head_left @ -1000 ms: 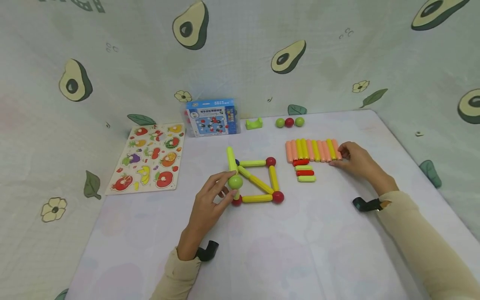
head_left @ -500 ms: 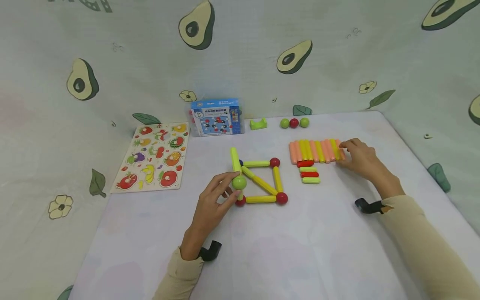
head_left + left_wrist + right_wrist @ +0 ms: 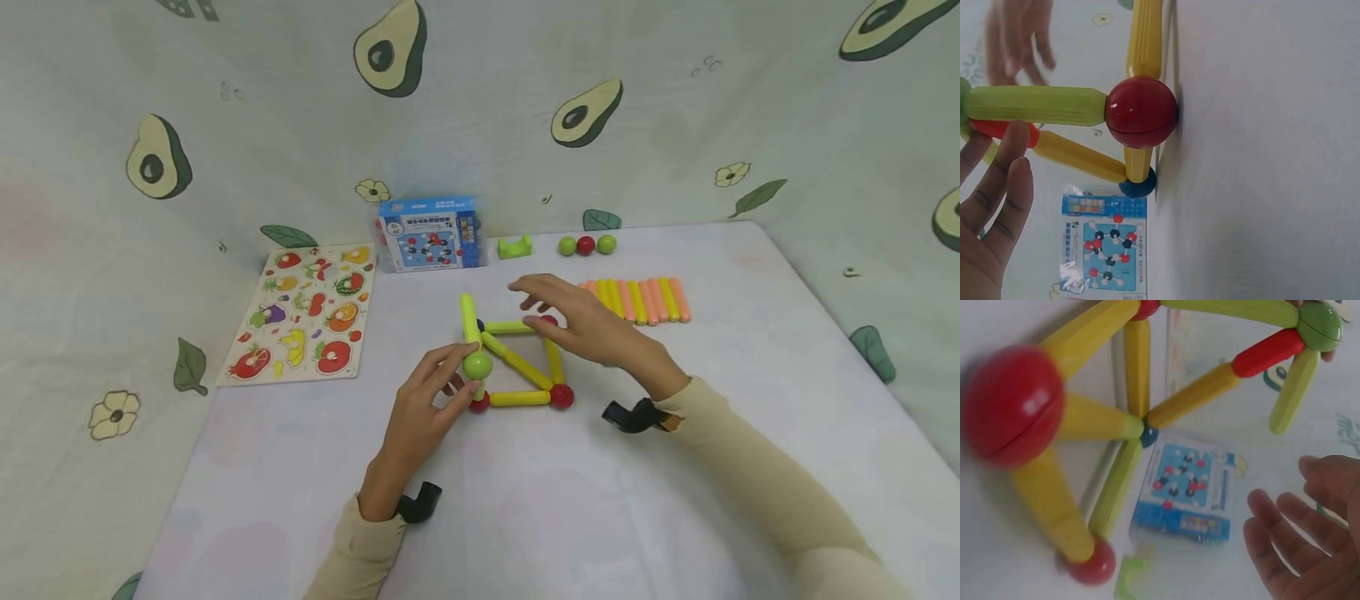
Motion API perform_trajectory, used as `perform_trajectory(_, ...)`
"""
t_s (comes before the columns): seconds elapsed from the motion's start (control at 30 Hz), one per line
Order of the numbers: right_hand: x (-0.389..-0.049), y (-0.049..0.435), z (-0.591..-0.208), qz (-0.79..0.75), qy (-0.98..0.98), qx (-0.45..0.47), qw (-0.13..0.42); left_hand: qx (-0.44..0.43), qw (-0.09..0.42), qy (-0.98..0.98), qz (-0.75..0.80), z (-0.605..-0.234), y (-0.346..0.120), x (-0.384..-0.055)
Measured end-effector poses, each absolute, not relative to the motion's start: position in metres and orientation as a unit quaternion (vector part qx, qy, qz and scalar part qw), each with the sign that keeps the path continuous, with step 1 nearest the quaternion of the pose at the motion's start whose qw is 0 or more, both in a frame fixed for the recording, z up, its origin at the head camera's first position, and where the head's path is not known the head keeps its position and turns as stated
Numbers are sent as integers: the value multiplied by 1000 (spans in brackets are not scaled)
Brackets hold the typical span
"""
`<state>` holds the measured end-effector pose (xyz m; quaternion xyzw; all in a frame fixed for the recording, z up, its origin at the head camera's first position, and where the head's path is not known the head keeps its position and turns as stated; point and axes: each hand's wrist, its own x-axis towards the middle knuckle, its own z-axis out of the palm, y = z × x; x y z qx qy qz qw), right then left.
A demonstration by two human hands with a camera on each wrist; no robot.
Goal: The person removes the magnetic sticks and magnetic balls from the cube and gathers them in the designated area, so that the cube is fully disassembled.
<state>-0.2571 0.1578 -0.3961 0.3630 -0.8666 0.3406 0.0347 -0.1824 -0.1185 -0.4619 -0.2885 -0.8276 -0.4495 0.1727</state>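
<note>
A play area, shown by avocado-print cloth (image 3: 480,158), fruit puzzle (image 3: 307,312) and toy box (image 3: 430,242).

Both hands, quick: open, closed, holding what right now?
Left hand: closed, holding the raised green ball of the stick-and-ball frame.
Right hand: open, fingers loosely bent, holding nothing.

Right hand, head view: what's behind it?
Behind the right hand: a red ball and the rod row, both partly covered. Anything fully hidden there can't be seen.
</note>
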Motion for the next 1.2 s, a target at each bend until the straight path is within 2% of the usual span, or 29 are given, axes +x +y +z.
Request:
perform_trajectory(0.2,-279,116,-395,461,-803,359,-121,-285,163,-828,-455,-466,-117,-183)
perform_trajectory(0.3,-283,110,-397,511,-773,339,-163,-281,159,-830,-454,-466,-115,-182)
perform_trajectory(0.67,-287,128,-405,587,-781,198,-72,-278,157,-839,-441,-457,-116,-183)
perform_trajectory(0.77,-286,128,-405,580,-784,201,-96,-282,155,-840,-437,-457,-117,-182)
perform_trajectory(0.9,-285,127,-407,567,-779,214,-161,-286,159,-836,-440,-458,-118,-181)
perform_trajectory(1.0,-287,130,-410,577,-774,200,-166,-290,162,-831,-446,-460,-119,-182)
perform_trajectory(1.07,-288,133,-411,588,-775,186,-136,-294,164,-826,-452,-461,-119,-182)
perform_trajectory(1.2,-288,138,-407,610,-772,173,-37,-294,167,-823,-455,-461,-120,-182)
